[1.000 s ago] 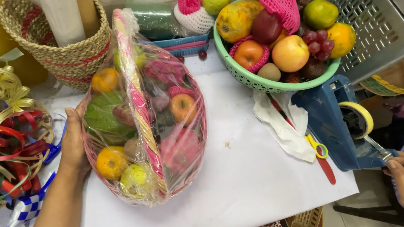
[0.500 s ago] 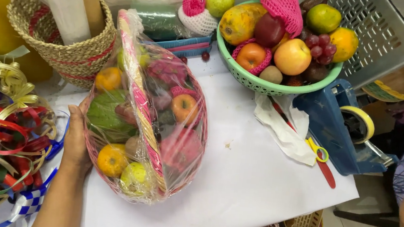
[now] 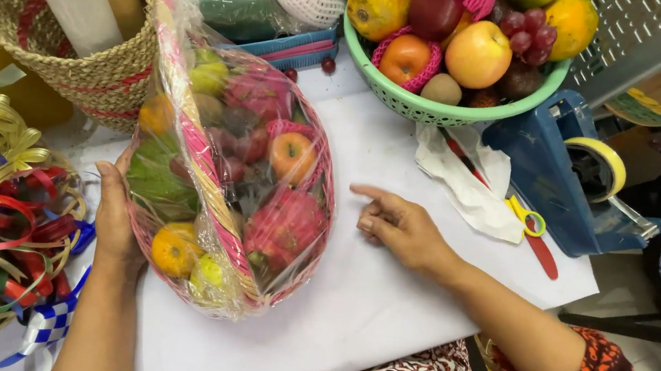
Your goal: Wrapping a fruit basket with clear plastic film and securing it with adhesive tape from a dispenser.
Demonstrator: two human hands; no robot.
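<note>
The right hand [image 3: 400, 225] has come from the table's edge, fingers loosely spread, beside the wrapped fruit basket [image 3: 235, 159], which the left hand [image 3: 118, 220] steadies.

R hand [image 3: 404, 228] moved from tape dispenser [image 3: 566, 165] to basket [image 3: 232, 151].
</note>
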